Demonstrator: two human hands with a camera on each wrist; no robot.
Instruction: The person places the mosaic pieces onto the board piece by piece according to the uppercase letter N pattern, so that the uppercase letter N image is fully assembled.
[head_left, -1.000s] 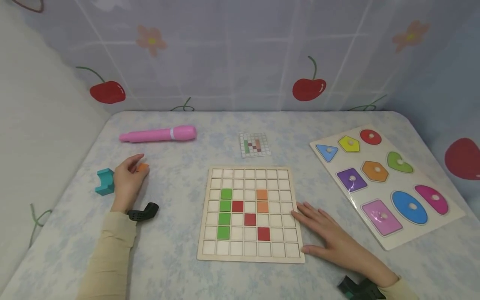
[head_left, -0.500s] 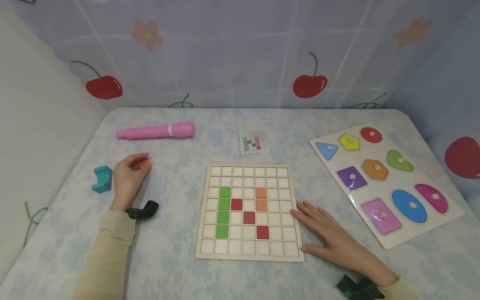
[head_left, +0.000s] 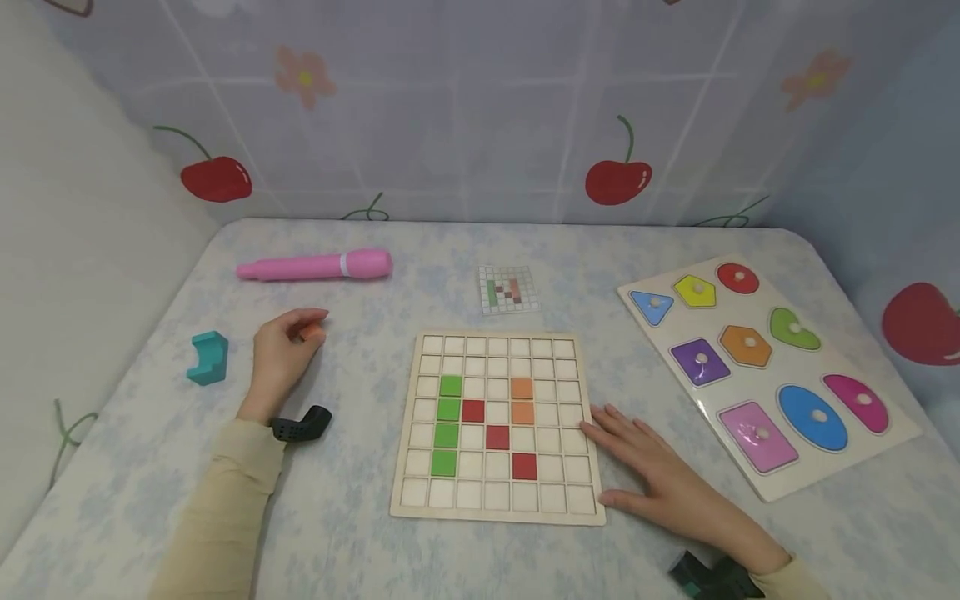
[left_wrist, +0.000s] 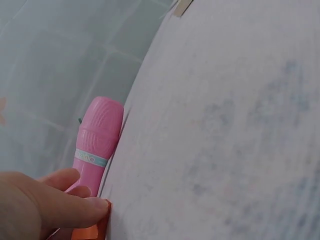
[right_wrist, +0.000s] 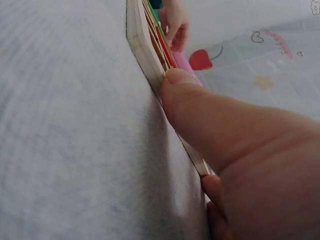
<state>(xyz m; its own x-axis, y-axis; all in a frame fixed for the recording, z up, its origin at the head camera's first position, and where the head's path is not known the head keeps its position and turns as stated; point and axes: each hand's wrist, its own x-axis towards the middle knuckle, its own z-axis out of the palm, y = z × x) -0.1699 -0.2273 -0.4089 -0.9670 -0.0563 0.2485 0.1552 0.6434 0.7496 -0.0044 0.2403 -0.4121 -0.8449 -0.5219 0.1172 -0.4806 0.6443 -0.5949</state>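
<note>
Between the thumb and fingers of my left hand (head_left: 281, 362) is a small orange tile (head_left: 308, 332), mostly hidden by the fingers in the head view. The left wrist view shows more of the orange tile (left_wrist: 95, 231), low over the table. My right hand (head_left: 660, 475) lies with straight fingers against the right edge of the wooden grid board (head_left: 592, 492); the right wrist view has the thumb (right_wrist: 185, 92) touching that edge. On the board sit several green tiles (head_left: 446, 435) in a column, red tiles (head_left: 497, 437) on a diagonal and two orange tiles (head_left: 522, 412).
A small printed grid card (head_left: 510, 290) lies behind the board. At the back left is a pink microphone-shaped toy (head_left: 315, 266). A teal notched block (head_left: 209, 358) stands left of my left hand. A shape puzzle board (head_left: 795, 383) with knobbed pieces lies at the right.
My left hand has shifted right, away from the teal block, carrying the orange tile. The right hand stays at the board's edge.
</note>
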